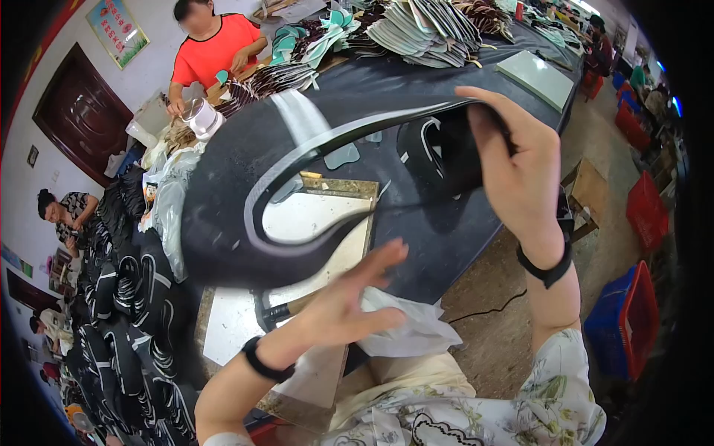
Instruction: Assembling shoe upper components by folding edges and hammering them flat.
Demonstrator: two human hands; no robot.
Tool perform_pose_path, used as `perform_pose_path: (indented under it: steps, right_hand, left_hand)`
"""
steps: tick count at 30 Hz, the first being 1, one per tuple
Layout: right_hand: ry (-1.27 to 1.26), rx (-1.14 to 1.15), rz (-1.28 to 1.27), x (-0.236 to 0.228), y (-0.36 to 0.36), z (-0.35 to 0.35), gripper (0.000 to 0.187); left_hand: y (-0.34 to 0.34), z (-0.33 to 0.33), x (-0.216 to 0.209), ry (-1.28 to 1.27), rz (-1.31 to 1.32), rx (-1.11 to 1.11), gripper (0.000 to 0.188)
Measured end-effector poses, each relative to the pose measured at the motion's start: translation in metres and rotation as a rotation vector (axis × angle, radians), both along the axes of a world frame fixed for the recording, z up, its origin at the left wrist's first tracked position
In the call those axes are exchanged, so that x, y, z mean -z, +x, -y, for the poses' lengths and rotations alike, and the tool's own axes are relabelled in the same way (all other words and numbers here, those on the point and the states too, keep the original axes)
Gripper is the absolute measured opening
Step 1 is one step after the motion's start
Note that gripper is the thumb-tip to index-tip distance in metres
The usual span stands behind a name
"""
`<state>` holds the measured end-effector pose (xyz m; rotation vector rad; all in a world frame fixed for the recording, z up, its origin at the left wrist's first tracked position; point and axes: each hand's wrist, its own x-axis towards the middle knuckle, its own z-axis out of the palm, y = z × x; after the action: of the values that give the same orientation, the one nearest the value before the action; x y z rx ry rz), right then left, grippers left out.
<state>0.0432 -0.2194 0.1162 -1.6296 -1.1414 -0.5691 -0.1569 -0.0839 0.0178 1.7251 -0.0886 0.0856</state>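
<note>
My right hand [529, 167] is closed on one end of a black shoe upper [223, 197], fingers and thumb pinching its edge. The upper is raised over the table, its opening facing me, with a grey-white lining along the rim and a white stripe across it. Below it, my left hand [346, 301] is open, fingers stretched and slightly blurred, apart from the upper. Near that hand lies a hammer-like tool [274, 315] with a dark head, on a white-topped board [227, 331]. Another black upper [418, 152] stands on the table behind.
Stacks of cut pieces [424, 33] cover the far side of the dark table [454, 238]. A pale green slab [537, 79] lies at the far right. Black uppers [111, 327] are heaped at left. A person in red [212, 52] works across. Crates [625, 320] stand on the floor.
</note>
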Motion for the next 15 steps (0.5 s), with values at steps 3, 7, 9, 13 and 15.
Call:
perform_pose_path:
  steps: [3,7,9,13,15]
  right_hand:
    - [-0.001,0.0,-0.119,0.008,0.01,0.011,0.015]
    - [-0.18,0.192,-0.253,0.056,0.052,0.049,0.02]
    - [-0.164,0.234,-0.461,0.085,0.053,0.07,0.034]
    - [-0.331,0.435,-0.571,0.164,0.044,0.111,0.041]
    - [-0.347,0.395,-0.598,0.16,0.032,0.091,0.047]
  left_hand:
    - [0.077,0.007,0.013,-0.501,0.267,-0.175,0.107]
    - [0.12,-0.01,-0.028,-1.07,0.082,-0.194,0.042]
    - [0.148,-0.004,-0.015,-0.932,0.095,-0.288,0.023]
    - [0.218,0.008,0.054,-0.402,-0.01,-0.517,0.024]
    - [0.247,-0.011,0.078,-0.113,0.203,-0.633,0.029]
